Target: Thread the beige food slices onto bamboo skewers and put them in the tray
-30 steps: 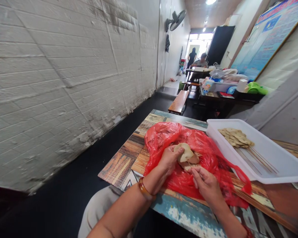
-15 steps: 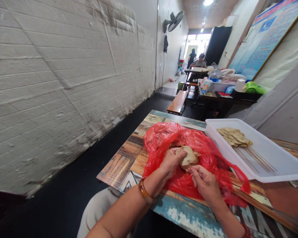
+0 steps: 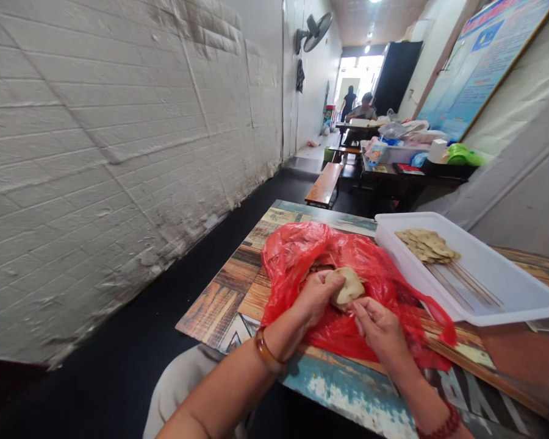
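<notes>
Over the opening of a red plastic bag [image 3: 295,244], my left hand [image 3: 318,297] pinches a pale, flat, round food slice [image 3: 350,286], thumb on top. My right hand [image 3: 379,324] is closed at the slice's lower right edge, its fingertips pressed together on a thin wooden skewer that is mostly hidden. More slices lie partly covered inside the bag. To the right, a white plastic tray [image 3: 526,286] holds a pile of similar slices [image 3: 425,245] on thin wooden skewers [image 3: 473,283] that point towards me.
The bag and tray rest on a patchwork wood-pattern table [image 3: 224,292]. Bundled skewers [image 3: 476,372] lie near its right front. Beyond are a wooden bench [image 3: 324,183], a cluttered table [image 3: 393,171] and a seated person [image 3: 365,108]. A white brick-pattern wall [image 3: 119,152] runs along the left.
The slice in my left hand has turned a little, and the skewer tip seen above it no longer shows clearly. My right hand has shifted slightly up towards the slice. The view has moved slightly.
</notes>
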The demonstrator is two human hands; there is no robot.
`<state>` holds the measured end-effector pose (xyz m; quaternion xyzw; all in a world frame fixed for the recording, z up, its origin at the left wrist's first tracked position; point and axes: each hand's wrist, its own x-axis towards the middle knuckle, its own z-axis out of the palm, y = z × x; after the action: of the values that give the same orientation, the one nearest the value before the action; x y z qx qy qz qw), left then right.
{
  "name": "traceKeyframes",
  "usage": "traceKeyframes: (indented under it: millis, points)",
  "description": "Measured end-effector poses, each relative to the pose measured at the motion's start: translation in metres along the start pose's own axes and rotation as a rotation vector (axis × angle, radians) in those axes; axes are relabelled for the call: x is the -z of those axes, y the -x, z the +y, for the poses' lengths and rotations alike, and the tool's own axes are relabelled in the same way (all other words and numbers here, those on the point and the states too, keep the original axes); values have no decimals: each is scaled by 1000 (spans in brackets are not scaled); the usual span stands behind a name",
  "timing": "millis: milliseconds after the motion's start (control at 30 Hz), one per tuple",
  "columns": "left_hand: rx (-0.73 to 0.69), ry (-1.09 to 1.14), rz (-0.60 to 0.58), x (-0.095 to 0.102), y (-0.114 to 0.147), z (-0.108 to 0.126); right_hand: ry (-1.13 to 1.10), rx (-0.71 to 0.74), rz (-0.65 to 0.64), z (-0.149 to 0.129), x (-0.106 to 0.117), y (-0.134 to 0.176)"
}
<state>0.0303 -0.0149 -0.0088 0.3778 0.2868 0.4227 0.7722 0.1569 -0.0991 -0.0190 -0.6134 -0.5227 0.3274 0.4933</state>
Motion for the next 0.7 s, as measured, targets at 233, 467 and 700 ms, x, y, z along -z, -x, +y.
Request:
traceKeyframes:
  millis: [233, 467, 700]
  points:
    - [-186, -198, 138, 15, -5, 26, -184, -87, 109, 2, 30, -3]
    - [-441, -1025, 51, 17, -9, 12, -300, -79, 156, 7, 41, -7]
    - [-449, -1496, 14, 1, -10, 3, -225, -77, 97, 3, 38, -6]
